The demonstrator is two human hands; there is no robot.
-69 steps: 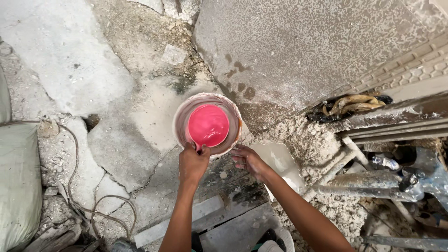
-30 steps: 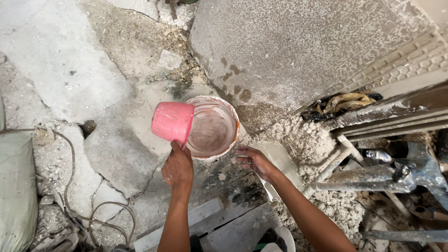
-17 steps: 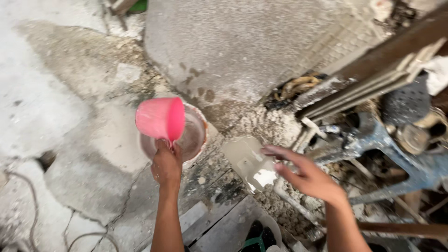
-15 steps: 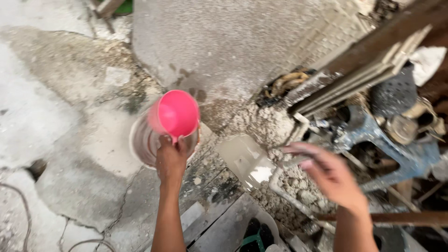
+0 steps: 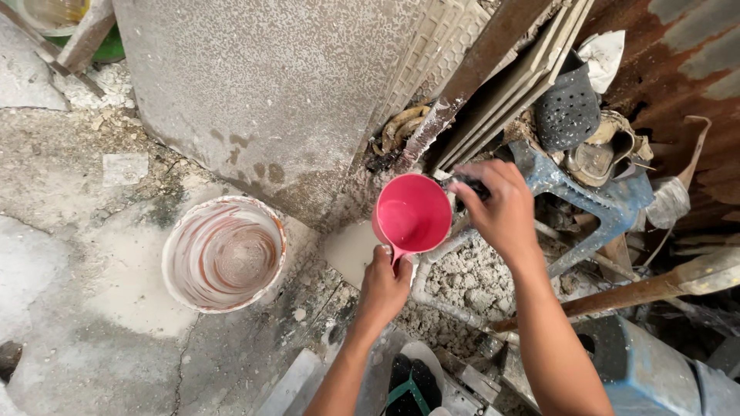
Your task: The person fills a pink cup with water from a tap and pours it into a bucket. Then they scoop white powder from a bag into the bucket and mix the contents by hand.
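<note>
Left hand (image 5: 383,286) holds pink scoop (image 5: 413,213), seemingly empty.

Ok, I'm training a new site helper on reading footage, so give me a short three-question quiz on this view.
1. True or false: the left hand holds the pink scoop by its handle.
2. Which lies left of the scoop: A) the round bucket B) the blue frame?
3. Fill in: the right hand grips a small ___ object beside the scoop.

Key: 1 true; 2 A; 3 dark.
</note>
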